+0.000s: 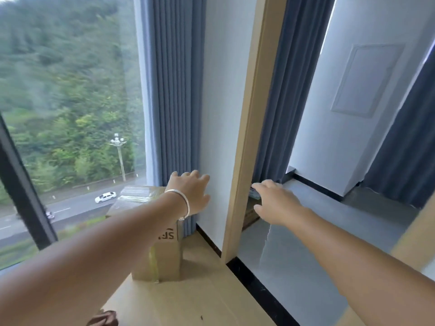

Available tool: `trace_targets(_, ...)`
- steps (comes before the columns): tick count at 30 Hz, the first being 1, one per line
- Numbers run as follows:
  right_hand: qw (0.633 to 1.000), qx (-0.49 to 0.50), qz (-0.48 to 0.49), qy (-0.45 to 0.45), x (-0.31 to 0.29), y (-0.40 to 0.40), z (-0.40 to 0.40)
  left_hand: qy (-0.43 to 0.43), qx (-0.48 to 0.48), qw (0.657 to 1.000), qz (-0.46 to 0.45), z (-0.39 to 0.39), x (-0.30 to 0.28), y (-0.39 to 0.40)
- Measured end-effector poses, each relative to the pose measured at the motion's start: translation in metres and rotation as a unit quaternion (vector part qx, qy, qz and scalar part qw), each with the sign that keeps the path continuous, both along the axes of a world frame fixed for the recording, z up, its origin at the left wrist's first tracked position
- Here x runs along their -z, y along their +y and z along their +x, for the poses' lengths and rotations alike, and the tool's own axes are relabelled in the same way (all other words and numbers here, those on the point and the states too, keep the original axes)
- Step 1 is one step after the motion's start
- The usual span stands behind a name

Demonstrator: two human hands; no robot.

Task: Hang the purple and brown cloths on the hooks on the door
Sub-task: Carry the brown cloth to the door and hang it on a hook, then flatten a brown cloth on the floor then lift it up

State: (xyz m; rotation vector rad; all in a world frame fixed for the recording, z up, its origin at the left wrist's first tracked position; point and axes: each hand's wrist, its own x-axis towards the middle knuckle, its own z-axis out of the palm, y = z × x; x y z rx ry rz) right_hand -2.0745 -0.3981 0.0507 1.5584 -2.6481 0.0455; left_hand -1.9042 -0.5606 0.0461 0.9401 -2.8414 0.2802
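Both hands reach forward at mid-frame, empty. Left hand (191, 192), silver bracelet (182, 204) on wrist, fingers spread and relaxed before white wall (223, 102). Right hand (274, 203) likewise released, fingers extended past tan door frame (254, 128). Brown cloth (103, 319) at bottom edge, on wooden floor (200, 300), mostly cut off. Purple cloth, hooks not visible. Forearm partly hides cardboard box (157, 250). Whole view motion-blurred.

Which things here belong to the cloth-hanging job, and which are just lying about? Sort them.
Job: brown cloth at the bottom edge, left hand, right hand, both holding nothing. No purple cloth or hooks in view.

Lying about: taped cardboard box, blue curtain, window, silver bracelet.
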Motion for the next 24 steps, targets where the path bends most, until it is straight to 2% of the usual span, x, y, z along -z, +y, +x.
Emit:
trace_targets(10, 0.979, -0.197, 0.037, -0.042, 0.057, -0.16, 0.039, -0.04, -0.208, 0.977, 0.037, 0.095, 0.065, -0.094)
trace_targets(16, 0.948, -0.296, 0.098, -0.06, 0.126, -0.264, 0.104, -0.044, -0.3, 0.947, 0.102, 0.177, 0.139, -0.156)
trace_targets(20, 0.922, -0.341, 0.172, -0.062, 0.188, -0.331, 0.147, -0.043, -0.357, 0.918, 0.167, 0.226, 0.205, -0.201)
trace_targets(24, 0.896, -0.372, 0.236, -0.057, 0.249, -0.383, 0.184, -0.056, -0.421, 0.87, 0.248, 0.275, 0.274, -0.232)
